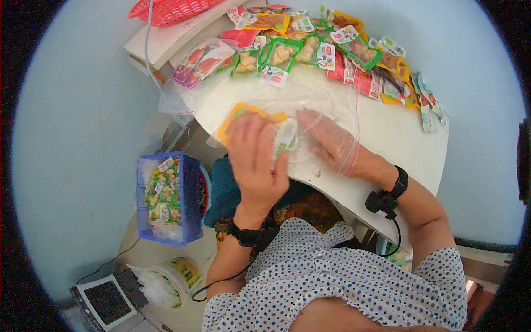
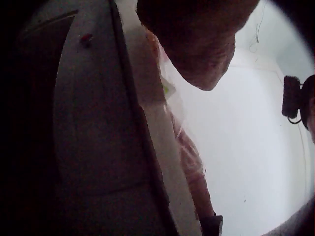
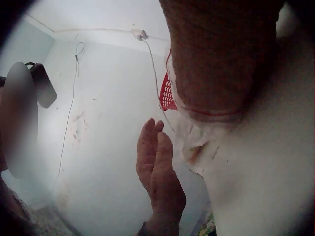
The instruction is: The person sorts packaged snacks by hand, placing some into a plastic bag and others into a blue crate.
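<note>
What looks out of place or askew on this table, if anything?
Nothing looks spilled or damaged. The right hand is inside the clear zip-top plastic bag, and the left hand presses an orange-edged snack packet on top of it. The only untidy thing is the loose heap of colourful snack packets overlapping along the white table.

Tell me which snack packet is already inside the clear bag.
The orange-edged packet under the left hand, lying inside the clear zip bag that the right hand reaches into. All other packets lie loose along the table's far edge.

Orange-edged packet (image 1: 251,113), red basket (image 1: 166,9), blue crate (image 1: 185,193), polka-dot shirt (image 1: 332,282)
</note>
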A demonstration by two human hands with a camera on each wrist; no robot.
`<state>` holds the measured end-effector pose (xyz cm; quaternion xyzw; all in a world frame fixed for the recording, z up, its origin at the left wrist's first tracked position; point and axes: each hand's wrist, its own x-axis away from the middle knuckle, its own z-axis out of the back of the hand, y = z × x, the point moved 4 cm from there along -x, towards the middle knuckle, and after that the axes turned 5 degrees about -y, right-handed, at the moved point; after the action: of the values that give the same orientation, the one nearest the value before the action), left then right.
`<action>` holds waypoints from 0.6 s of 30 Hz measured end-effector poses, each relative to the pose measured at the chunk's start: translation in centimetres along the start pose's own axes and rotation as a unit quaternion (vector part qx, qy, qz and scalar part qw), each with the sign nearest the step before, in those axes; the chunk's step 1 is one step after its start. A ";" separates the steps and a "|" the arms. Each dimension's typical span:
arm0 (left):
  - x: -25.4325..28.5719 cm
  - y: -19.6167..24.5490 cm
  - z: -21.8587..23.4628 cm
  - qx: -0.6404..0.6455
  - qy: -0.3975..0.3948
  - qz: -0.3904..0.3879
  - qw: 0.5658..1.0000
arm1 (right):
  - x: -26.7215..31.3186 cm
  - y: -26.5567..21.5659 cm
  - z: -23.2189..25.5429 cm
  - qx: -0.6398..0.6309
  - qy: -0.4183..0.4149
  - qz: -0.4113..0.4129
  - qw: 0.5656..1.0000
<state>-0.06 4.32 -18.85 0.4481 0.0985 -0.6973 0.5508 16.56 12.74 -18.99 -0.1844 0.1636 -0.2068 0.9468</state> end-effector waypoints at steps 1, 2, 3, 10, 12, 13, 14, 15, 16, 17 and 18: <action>0.3 -0.8 0.5 -0.013 0.015 0.023 1.000 | 0.0 -0.1 0.1 0.002 -0.006 -0.006 1.000; 0.6 -1.5 0.9 -0.026 0.031 0.047 0.998 | 0.0 -0.1 0.1 0.005 -0.012 -0.011 1.000; 0.8 -2.0 1.2 -0.025 0.029 0.065 0.997 | -0.1 -0.2 0.1 0.007 -0.017 -0.013 1.000; 1.2 -3.3 1.9 -0.057 0.058 0.140 0.987 | -0.5 -0.9 0.4 0.030 -0.063 -0.034 0.997; 1.1 -3.5 2.2 -0.048 0.090 0.161 0.982 | -0.5 -0.9 0.4 0.031 -0.060 -0.032 0.997; 1.1 -3.8 2.4 -0.045 0.103 0.174 0.978 | -0.5 -0.9 0.3 0.036 -0.062 -0.036 0.997; 1.2 -4.0 2.6 -0.043 0.115 0.188 0.975 | -0.6 -0.8 0.3 0.040 -0.064 -0.040 0.996; 1.3 -4.5 2.8 -0.012 0.125 0.233 0.964 | -0.5 -0.7 0.2 0.031 -0.048 -0.030 0.998; 1.4 -4.9 2.9 0.019 0.134 0.278 0.951 | -0.2 -0.4 -0.1 0.022 -0.031 -0.021 0.999; 1.6 -5.3 3.0 0.051 0.142 0.321 0.935 | -0.1 -0.2 -0.1 0.013 -0.014 -0.011 1.000; 1.9 -6.1 2.9 0.098 0.140 0.343 0.924 | 0.0 -0.1 0.1 -0.018 -0.007 -0.017 1.000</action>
<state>-6.77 3.42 -20.73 0.5994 -0.0539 -0.4024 0.6899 16.53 12.71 -18.91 -0.2054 0.1574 -0.2189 0.9408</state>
